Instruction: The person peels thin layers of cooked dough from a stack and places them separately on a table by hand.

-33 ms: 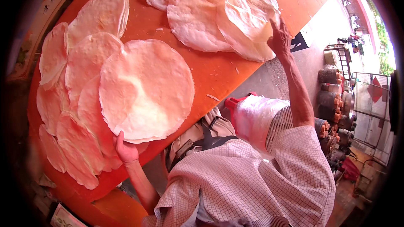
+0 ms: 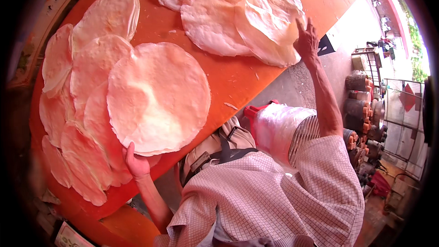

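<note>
My left hand (image 2: pixel 136 162) grips the near edge of a thin, round, pale flatbread (image 2: pixel 160 91), its thumb on top and its fingers hidden beneath. Under that edge the layers look doubled, so I cannot tell whether it is one sheet or several. My right hand (image 2: pixel 307 43) hovers by the right edge of a far pile of flatbreads (image 2: pixel 219 16), fingers apart and nothing in them. Whether its fingertips touch the pile is hard to tell. More flatbreads (image 2: pixel 98 71) overlap in a spread to the left of the held one.
The orange table (image 2: pixel 228 80) has a slanting near edge in front of my body. Beyond it stands a plastic-wrapped bundle (image 2: pixel 281 126) with a red frame (image 2: pixel 249 112). Several dark cylindrical containers (image 2: pixel 356 107) line the right, beside a wire-mesh gate (image 2: pixel 402 128). Small scraps lie on the table.
My right hand has shifted slightly to the right, a little away from the far pile. My left hand and the flatbread it grips look almost unmoved.
</note>
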